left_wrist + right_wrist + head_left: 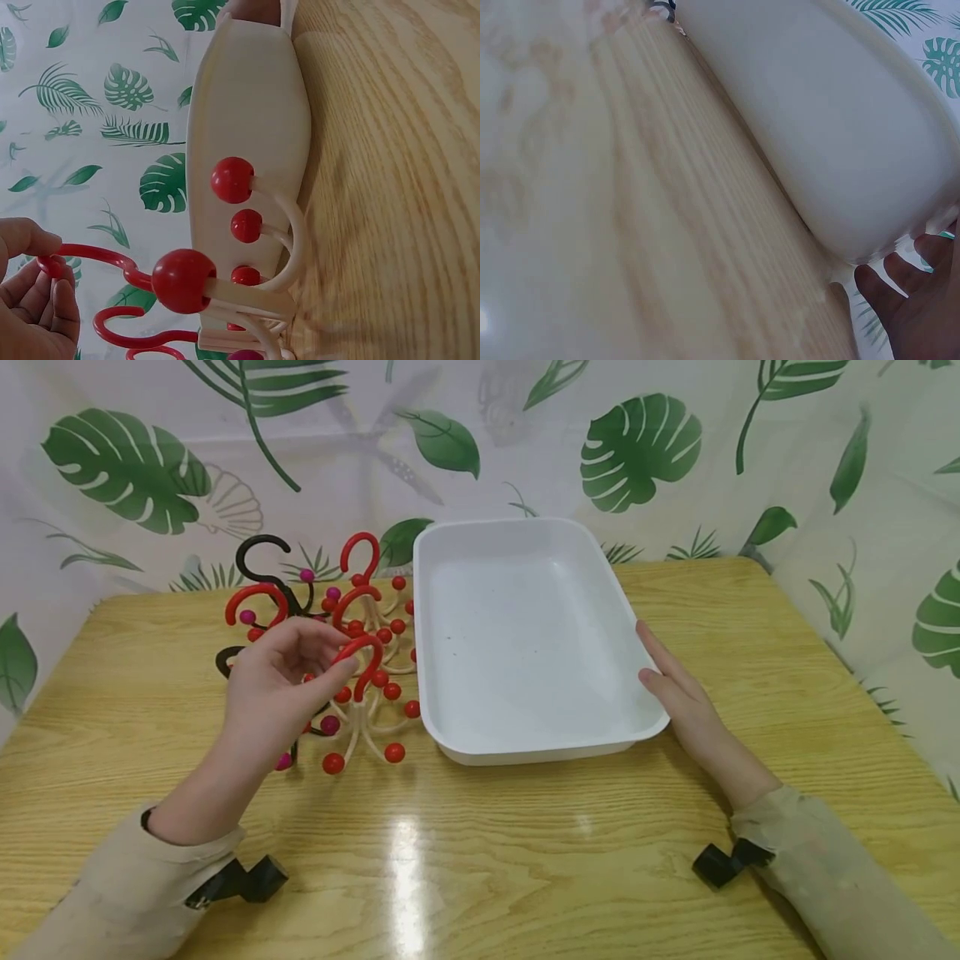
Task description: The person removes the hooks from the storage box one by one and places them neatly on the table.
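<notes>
Two risks: left hand (273, 681) pinching red hook (365, 662) may drag tangled hangers (352, 635); flat-fingered right hand (675, 689) may nudge tray (525, 752).

Red S-shaped hook (365, 662) of a cream, red-balled hanger (367, 718), lifted upright by table's left half; white tray (525, 727) mid-table, empty.

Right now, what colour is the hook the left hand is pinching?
Red: the hook pinched by the left hand shows best in the head view.
</notes>
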A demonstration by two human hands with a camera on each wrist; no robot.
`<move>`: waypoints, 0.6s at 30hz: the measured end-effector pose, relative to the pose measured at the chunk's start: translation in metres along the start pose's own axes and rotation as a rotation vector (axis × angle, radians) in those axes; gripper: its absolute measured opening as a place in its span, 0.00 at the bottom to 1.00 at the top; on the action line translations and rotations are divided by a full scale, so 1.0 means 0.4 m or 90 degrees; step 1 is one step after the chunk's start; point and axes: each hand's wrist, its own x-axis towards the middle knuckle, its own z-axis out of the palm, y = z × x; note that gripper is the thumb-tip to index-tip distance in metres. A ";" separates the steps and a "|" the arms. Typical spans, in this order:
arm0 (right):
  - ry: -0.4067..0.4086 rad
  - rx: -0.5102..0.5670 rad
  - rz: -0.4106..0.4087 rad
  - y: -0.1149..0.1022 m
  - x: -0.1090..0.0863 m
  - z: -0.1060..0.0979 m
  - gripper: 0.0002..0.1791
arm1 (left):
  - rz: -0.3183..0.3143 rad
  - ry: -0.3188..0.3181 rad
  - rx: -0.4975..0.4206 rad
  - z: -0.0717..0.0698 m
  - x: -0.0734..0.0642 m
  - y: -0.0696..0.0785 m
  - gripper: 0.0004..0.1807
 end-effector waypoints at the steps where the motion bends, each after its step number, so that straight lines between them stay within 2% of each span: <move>1: -0.001 0.003 -0.001 0.000 0.000 0.000 0.29 | -0.001 -0.001 -0.001 0.001 0.000 0.000 0.14; 9: 0.001 0.010 -0.006 -0.001 0.000 0.001 0.30 | -0.018 -0.019 0.005 -0.002 -0.011 -0.006 0.14; 18: 0.003 0.010 -0.001 0.000 0.002 0.001 0.30 | -0.019 -0.024 -0.023 -0.013 -0.029 -0.018 0.13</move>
